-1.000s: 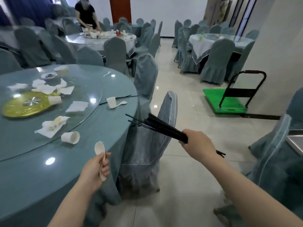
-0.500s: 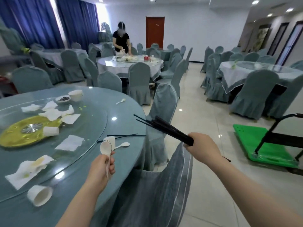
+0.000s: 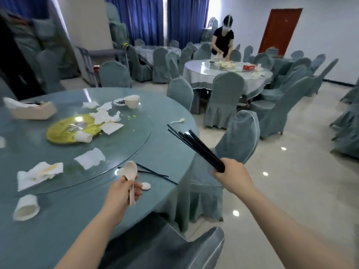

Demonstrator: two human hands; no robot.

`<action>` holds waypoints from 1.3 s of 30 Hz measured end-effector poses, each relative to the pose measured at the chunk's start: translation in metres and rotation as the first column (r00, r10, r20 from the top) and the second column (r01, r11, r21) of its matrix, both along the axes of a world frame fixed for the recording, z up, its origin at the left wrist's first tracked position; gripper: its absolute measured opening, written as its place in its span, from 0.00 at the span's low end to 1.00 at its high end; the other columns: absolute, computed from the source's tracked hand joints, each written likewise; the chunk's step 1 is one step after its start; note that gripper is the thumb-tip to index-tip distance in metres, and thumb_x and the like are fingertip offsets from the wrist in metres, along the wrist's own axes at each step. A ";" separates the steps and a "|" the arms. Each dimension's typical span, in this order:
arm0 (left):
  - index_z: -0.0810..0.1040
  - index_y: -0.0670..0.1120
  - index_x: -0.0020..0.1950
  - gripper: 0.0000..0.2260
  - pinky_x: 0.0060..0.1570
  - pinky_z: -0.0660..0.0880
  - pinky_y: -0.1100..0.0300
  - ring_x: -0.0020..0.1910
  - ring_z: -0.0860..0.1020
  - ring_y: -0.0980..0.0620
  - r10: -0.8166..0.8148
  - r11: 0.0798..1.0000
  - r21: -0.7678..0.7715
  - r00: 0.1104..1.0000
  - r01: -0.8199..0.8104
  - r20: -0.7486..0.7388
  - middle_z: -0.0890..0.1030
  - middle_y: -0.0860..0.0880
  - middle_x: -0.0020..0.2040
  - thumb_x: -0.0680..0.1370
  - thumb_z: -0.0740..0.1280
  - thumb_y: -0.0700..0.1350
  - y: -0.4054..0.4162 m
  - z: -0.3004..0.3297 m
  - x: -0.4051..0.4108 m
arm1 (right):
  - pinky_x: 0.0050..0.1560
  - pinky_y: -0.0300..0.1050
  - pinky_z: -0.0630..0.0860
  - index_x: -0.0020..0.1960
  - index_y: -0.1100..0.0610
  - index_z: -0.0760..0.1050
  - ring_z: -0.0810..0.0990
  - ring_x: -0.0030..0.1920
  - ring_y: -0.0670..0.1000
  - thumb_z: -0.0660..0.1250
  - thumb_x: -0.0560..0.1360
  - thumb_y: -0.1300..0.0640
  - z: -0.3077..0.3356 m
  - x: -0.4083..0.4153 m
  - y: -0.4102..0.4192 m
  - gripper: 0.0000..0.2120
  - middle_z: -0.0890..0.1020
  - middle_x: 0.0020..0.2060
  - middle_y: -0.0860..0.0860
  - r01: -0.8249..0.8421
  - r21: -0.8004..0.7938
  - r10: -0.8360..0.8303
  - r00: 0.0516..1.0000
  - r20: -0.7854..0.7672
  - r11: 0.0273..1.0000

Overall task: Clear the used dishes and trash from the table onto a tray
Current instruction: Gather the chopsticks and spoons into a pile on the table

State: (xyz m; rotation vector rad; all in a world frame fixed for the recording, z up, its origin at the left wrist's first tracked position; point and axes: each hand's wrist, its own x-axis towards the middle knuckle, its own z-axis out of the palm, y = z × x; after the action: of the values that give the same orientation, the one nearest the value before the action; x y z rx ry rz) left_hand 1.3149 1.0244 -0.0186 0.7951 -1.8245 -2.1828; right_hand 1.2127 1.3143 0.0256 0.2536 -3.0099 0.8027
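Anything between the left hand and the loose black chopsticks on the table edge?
Nothing visible. The loose chopsticks lie on open tabletop just beyond the left hand, but that hand already grips a white spoon, so it is occupied.

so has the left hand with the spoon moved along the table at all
Yes. The left hand now holds the spoon over the loose chopsticks, past the fallen cup.

Round teal table (image 3: 159, 152): glass turntable (image 3: 136, 136), tipped cup (image 3: 26, 207), loose chopsticks (image 3: 153, 173), small spoon (image 3: 178, 120).
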 end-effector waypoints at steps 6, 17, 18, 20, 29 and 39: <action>0.76 0.43 0.49 0.08 0.37 0.74 0.57 0.37 0.80 0.46 0.200 0.978 -0.082 0.973 -0.192 0.111 0.80 0.42 0.38 0.79 0.58 0.37 0.017 -0.015 0.007 | 0.26 0.42 0.67 0.39 0.47 0.71 0.76 0.31 0.47 0.64 0.73 0.51 -0.015 -0.063 -0.014 0.04 0.77 0.31 0.45 -0.237 0.024 0.235 0.969 0.078 0.971; 0.74 0.44 0.48 0.10 0.30 0.62 0.59 0.29 0.65 0.51 0.270 0.929 -0.336 0.902 -0.153 0.337 0.69 0.49 0.31 0.78 0.53 0.38 -0.018 -0.082 -0.016 | 0.29 0.44 0.70 0.38 0.52 0.70 0.77 0.34 0.53 0.58 0.72 0.57 -0.088 -0.125 -0.098 0.05 0.77 0.32 0.51 -0.373 0.047 0.349 0.902 0.255 0.927; 0.74 0.46 0.50 0.09 0.34 0.66 0.57 0.33 0.69 0.50 0.242 0.916 -0.391 0.902 -0.091 0.358 0.73 0.49 0.35 0.78 0.55 0.40 -0.020 -0.087 -0.020 | 0.27 0.43 0.69 0.36 0.52 0.69 0.77 0.32 0.53 0.58 0.71 0.58 -0.094 -0.131 -0.104 0.06 0.77 0.31 0.51 -0.376 0.055 0.350 0.899 0.265 0.925; 0.72 0.47 0.53 0.08 0.45 0.70 0.55 0.44 0.75 0.48 0.192 0.875 -0.484 0.891 0.035 0.412 0.78 0.49 0.45 0.76 0.58 0.41 -0.022 -0.098 -0.029 | 0.25 0.42 0.67 0.35 0.52 0.69 0.75 0.29 0.52 0.57 0.70 0.59 -0.107 -0.144 -0.116 0.06 0.76 0.29 0.50 -0.399 0.077 0.362 0.885 0.292 0.913; 0.62 0.62 0.71 0.23 0.51 0.73 0.55 0.56 0.76 0.49 0.147 0.542 -0.692 0.756 0.478 0.638 0.75 0.53 0.61 0.77 0.58 0.46 -0.035 -0.146 -0.077 | 0.42 0.49 0.78 0.46 0.54 0.74 0.80 0.43 0.57 0.69 0.72 0.44 -0.181 -0.201 -0.196 0.14 0.81 0.41 0.53 -0.580 0.055 0.522 0.766 0.374 0.813; 0.84 0.48 0.55 0.31 0.19 0.55 0.64 0.18 0.70 0.48 0.194 0.072 -0.830 0.808 0.553 0.556 0.79 0.46 0.39 0.52 0.79 0.34 -0.033 -0.150 -0.121 | 0.36 0.45 0.75 0.50 0.54 0.76 0.76 0.37 0.53 0.70 0.70 0.41 -0.212 -0.244 -0.244 0.18 0.81 0.41 0.51 -0.698 0.073 0.605 0.663 0.440 0.712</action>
State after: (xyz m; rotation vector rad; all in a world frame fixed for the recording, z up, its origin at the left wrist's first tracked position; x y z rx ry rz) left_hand 1.1941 0.9913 -0.1684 0.7765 -3.0991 -0.0782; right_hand 0.9692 1.0702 -0.1868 1.4384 -3.3863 0.5310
